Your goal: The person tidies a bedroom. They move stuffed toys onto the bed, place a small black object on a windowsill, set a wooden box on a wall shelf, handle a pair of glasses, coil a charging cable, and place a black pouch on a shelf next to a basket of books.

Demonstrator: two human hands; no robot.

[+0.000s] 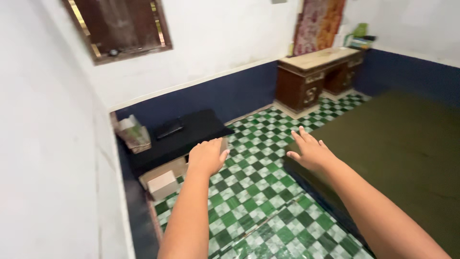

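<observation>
Both my arms reach forward into the room. My left hand (207, 156) hovers palm down with the fingers loosely curled, above the edge of a low black table (191, 136). It holds nothing. My right hand (309, 151) is spread flat with its fingers apart, over the near corner of a dark olive mattress (397, 144). Whether it touches the mattress I cannot tell. Nothing is in either hand.
A green and white checkered floor (258, 192) runs between table and mattress. A small dark flat object (168, 128) and a bundled bag (133, 134) lie on the black table; boxes (163, 184) sit beneath. A brown wooden desk (316, 72) stands at the far wall.
</observation>
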